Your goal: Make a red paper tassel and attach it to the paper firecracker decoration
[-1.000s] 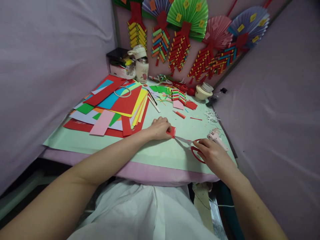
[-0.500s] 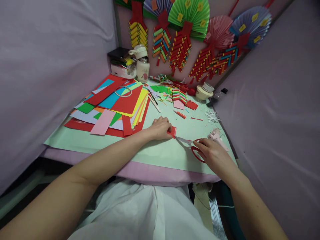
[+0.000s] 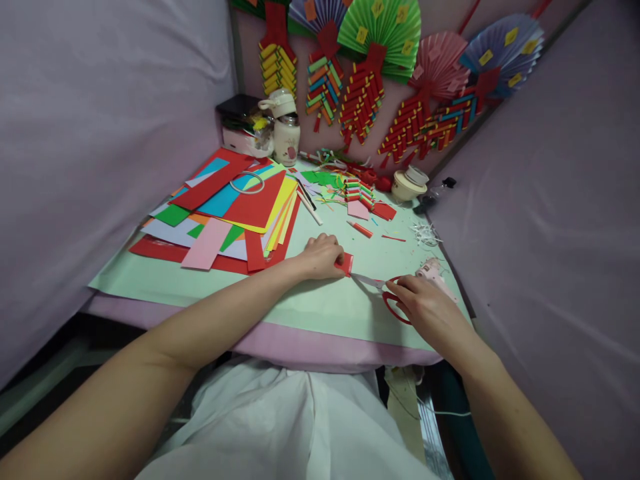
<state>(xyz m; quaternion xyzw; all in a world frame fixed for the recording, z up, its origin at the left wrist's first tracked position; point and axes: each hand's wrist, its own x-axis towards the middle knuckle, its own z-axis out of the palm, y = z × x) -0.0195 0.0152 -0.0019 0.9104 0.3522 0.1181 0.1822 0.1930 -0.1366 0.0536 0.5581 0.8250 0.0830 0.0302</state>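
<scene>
Near the front middle of the table, my left hand [image 3: 324, 257] is closed on a small piece of red paper [image 3: 347, 265], which sticks out to the right of the fingers. My right hand [image 3: 419, 300] grips a pair of red-handled scissors [image 3: 396, 310] by the loops. Their metal blades point left, and the tips are at the lower right corner of the red paper. Whether the blades touch the paper, I cannot tell.
A pile of coloured paper [image 3: 260, 203] lies on the left, with a ring [image 3: 247, 182] on it. Behind stand a white bottle [image 3: 287, 140] and a pale bowl [image 3: 407, 187]. A glue gun [image 3: 434, 270] sits beyond my right hand. Paper fans [image 3: 380, 33] hang on the back wall.
Both hands, the red paper and the scissors stay where they were. Only the whole view has shifted very slightly.
</scene>
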